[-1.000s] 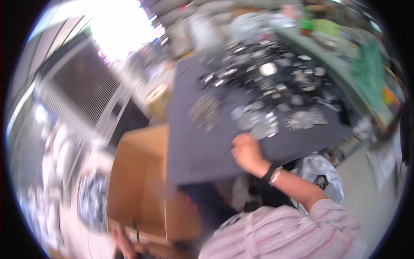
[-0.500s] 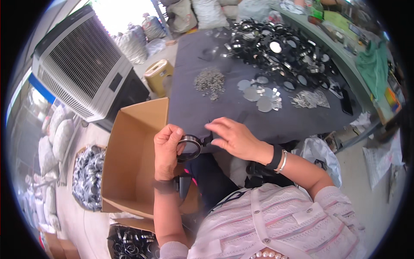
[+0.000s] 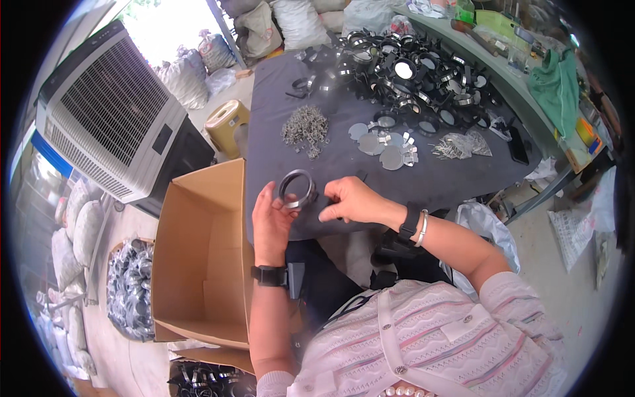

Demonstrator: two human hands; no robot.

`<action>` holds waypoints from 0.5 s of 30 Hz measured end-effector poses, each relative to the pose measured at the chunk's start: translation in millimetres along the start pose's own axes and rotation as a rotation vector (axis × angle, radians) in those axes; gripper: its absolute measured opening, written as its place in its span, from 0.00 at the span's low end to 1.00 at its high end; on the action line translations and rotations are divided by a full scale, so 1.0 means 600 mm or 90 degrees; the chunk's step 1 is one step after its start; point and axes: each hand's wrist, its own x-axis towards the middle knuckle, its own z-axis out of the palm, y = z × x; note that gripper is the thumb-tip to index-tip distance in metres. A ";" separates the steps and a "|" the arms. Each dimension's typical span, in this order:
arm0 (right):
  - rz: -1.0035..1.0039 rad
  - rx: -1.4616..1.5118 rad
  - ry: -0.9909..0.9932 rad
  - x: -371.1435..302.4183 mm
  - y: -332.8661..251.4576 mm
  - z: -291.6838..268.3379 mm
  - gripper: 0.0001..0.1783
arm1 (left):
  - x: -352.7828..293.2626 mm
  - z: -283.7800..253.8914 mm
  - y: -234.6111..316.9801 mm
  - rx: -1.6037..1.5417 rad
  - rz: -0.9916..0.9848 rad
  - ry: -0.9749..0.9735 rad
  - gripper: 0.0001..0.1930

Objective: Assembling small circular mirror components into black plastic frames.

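Observation:
A round black ring with a silvery band (image 3: 311, 192) is held up near the table's front edge. The fingers of my left hand (image 3: 271, 221) are closed on its lower left side. Just to the right, my right hand (image 3: 362, 200) has its fingers bent together close to the ring. Something small and dark shows at those fingertips, mostly hidden, so its kind is unclear. Beyond my hands, a pile of small metal parts (image 3: 305, 129), flat round discs (image 3: 391, 157) and a clear bag of thin metal pieces (image 3: 460, 145) lie on the dark table (image 3: 278, 83).
A heap of black rings and discs (image 3: 423, 79) covers the table's far right. An open cardboard box (image 3: 202, 248) stands at my left, with a container of silvery parts (image 3: 132, 284) beyond. An air cooler (image 3: 109, 106) is at far left; a phone (image 3: 518, 145) lies at the table's right edge.
My left hand has raised the ring and moved slightly right. My right hand's spread fingers have bent inward. The whole view has shifted a little.

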 end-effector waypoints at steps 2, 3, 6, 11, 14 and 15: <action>0.014 0.016 0.044 0.014 0.018 0.004 0.16 | -0.001 0.019 -0.023 0.219 0.093 0.017 0.25; 0.051 0.039 0.066 0.022 0.021 0.010 0.17 | -0.002 0.025 -0.032 0.279 0.093 0.009 0.28; 0.088 0.082 0.093 0.043 0.029 0.033 0.15 | 0.022 0.013 -0.068 0.413 0.139 -0.061 0.28; 0.068 0.125 0.070 0.066 0.056 0.022 0.10 | 0.063 -0.021 -0.088 0.413 0.181 -0.063 0.24; -0.019 -0.212 0.172 0.094 0.072 -0.040 0.11 | 0.061 -0.017 -0.094 0.438 0.199 -0.037 0.25; -0.035 -0.321 0.217 0.103 0.068 -0.067 0.12 | 0.061 -0.017 -0.097 0.434 0.197 -0.036 0.25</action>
